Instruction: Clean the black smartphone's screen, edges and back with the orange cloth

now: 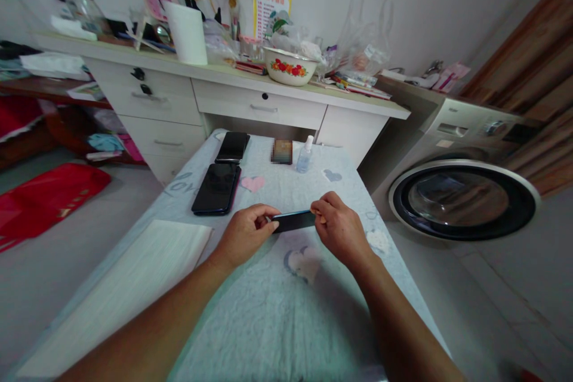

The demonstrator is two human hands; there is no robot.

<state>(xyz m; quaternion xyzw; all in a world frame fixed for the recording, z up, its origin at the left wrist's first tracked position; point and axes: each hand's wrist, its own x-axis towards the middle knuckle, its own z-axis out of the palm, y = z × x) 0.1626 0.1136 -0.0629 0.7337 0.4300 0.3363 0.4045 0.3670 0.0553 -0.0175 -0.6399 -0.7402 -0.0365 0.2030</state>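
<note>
Grips the slim dark phone (293,222) by its two short ends, with the left hand (248,231) at one and the right hand (339,225) at the other, probably to steady it while leaving the broad face in view. Closes left thumb and forefinger narrowly on the phone, with right fingers curled in and pinching at the opposite end. Holds it over the middle of the cloth-covered table (268,322), between left and right edges; cannot tell whether touching the cloth.

Runs the long axis from left edge towards right edge, with the right end slightly nearer the far edge. Tilts one long side upward and the dark face towards the near edge; cannot tell top end from bottom.

Beyond, near the far edge, spray bottle (305,156) upright beside a small brown item (282,151); along the left edge, two dark devices (217,189) lying flat, perhaps set aside for elbow room.
</note>
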